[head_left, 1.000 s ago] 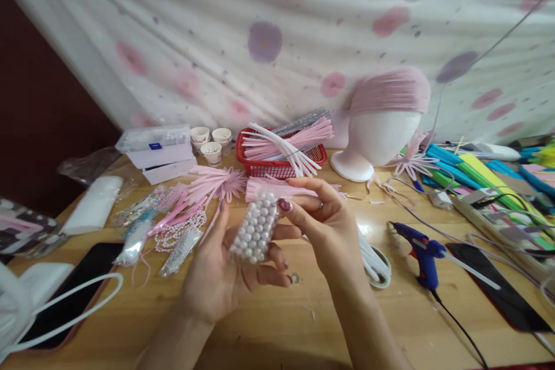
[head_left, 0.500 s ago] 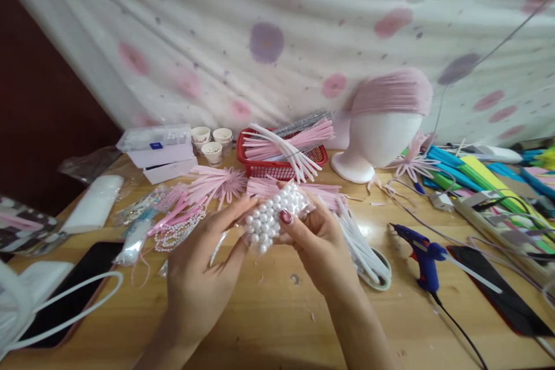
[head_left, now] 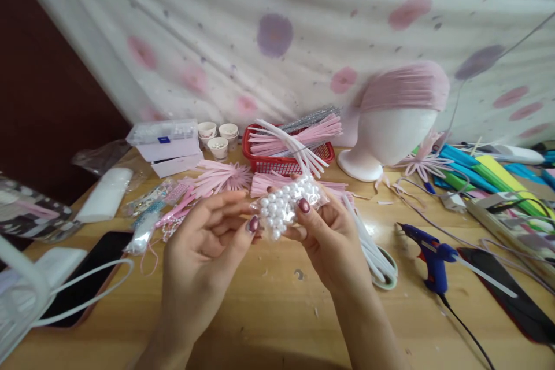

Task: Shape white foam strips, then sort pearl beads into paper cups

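A small clear bag of white pearl beads is held up above the table. My right hand grips its right side, thumb on the front and fingers behind. At the bag's left edge is my left hand, its fingers loosely curved and apart from the thumb. Its fingertips are close to the plastic; I cannot tell whether they touch it. Behind the bag lie pink pipe cleaners, and white pipe cleaners are beyond my right hand.
A red basket of pipe cleaners stands at the back, beside small cups and a plastic box. Rightward are a foam head, a blue glue gun with its cord, and a power strip. Phones lie on both sides.
My left hand has loosened at the bag's left edge, and its thumb has come off the beads. The bag stays in my right hand. The whole view has shifted slightly.
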Tool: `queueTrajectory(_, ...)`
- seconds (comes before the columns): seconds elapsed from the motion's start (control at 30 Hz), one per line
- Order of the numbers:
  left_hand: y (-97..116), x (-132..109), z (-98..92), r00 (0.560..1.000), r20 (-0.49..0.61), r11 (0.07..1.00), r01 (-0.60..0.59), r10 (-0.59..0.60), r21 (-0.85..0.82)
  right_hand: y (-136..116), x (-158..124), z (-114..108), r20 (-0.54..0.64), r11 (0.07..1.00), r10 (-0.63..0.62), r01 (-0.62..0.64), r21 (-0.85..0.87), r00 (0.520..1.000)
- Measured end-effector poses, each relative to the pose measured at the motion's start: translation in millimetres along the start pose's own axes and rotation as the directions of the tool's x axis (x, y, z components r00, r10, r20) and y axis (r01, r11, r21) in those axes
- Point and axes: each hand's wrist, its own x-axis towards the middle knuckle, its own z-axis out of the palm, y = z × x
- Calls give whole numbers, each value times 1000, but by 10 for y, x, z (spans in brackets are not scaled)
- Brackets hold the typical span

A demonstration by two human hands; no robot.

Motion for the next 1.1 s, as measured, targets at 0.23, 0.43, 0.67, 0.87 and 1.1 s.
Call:
queueTrajectory(0.23,58,49,-24,968,192,971,193,-164,-144,11,51,-18,-5,984,97,-95,149,995)
queueTrajectory(0.43,73,45,-37,963,206,972,202,-175,-119,17,86,-24,-15,975,138,-133,177,990)
queueTrajectory(0.67,22,-37,-25,994,10,993,-110,110,45,4,69,-31,-52,998,52,-50,29,997)
queueTrajectory(0.87,-39,6,-5,977,25,953,-213,213,215,48,26,1,-45,1000,-24,24,14,999)
queueTrajectory(1.1,-172,117,-130,943,170,888,-328,287,321,65,-110,-102,-32,994,107,-106,7,994)
